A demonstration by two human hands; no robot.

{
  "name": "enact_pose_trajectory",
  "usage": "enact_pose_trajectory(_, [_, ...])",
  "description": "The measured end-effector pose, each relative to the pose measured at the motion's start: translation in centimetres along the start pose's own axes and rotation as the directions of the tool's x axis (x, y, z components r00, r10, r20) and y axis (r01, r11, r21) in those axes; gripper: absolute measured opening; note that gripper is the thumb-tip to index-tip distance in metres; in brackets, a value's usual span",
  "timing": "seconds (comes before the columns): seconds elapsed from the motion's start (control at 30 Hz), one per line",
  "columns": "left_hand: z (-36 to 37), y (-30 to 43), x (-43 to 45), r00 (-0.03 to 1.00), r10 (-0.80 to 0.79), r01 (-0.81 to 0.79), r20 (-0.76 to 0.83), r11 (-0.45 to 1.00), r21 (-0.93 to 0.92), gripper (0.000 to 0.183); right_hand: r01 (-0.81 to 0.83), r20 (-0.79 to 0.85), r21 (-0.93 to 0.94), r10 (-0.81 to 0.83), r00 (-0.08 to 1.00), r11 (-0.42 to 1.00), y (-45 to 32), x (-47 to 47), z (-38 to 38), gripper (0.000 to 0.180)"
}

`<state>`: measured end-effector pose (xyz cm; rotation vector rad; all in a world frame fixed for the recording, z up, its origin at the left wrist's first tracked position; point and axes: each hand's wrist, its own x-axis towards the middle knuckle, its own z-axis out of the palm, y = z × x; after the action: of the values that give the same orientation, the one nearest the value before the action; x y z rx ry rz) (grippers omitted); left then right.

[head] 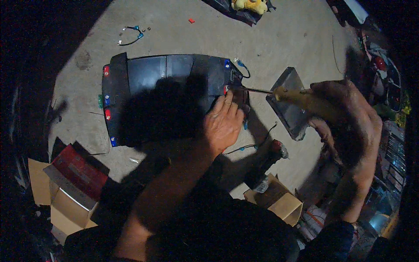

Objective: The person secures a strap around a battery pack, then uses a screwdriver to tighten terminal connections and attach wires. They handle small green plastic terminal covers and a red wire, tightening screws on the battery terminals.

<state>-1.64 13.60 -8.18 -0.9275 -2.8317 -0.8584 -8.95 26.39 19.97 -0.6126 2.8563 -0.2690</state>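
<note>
A black battery pack (147, 70) lies on the floor before me, with red and blue terminal fittings along both ends. My left hand (226, 121) rests on its right end, fingertips at a red terminal (226, 89). A screwdriver (288, 96) with a yellowish-brown handle is held in my right hand (353, 111). Its thin shaft points left towards that red terminal; whether the tip sits on the screw is hard to see. Shadow covers much of the pack's middle and my right palm. Beneath the screwdriver handle a dark grey rectangular block (288, 111) stands on the floor.
A short black cable (132, 42) with blue sleeves lies beyond the pack. Open cardboard boxes stand at lower left (70, 206) and lower right (284, 206). A yellow plush toy (250, 6) is at the top edge. Dark clutter (389, 140) lines the right side.
</note>
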Motion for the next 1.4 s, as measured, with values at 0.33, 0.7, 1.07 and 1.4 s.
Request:
enact_pose_trajectory(0.33, [-1.5, -0.2, 0.1, 0.997, 0.027, -0.026, 0.07, 0.999, -0.022, 0.037, 0.446, 0.291, -0.422, -0.349, 0.891, 0.789, -1.0, 1.0, -2.0, 0.032])
enact_pose_trajectory(0.7, [-1.4, -0.1, 0.1, 0.996, 0.003, 0.005, 0.084, 0.995, -0.098, 0.036, 0.572, 0.507, -0.505, -0.315, 0.802, 0.646, -2.0, 2.6, -2.7, 0.044])
enact_pose_trajectory(1.07, [-0.8, -0.1, 0.3, 0.944, 0.049, 0.025, 0.326, 0.976, -0.218, 0.043, 0.568, 0.687, -0.389, -0.183, 0.704, 0.725, -2.1, 5.0, -2.7, 0.046])
enact_pose_trajectory(1.4, [-0.6, -0.5, 0.5, 0.948, 0.063, 0.023, 0.313, 0.964, -0.264, 0.042, 0.378, 0.609, -0.343, -0.103, 0.787, 0.86, -0.9, 5.1, -2.2, 0.039])
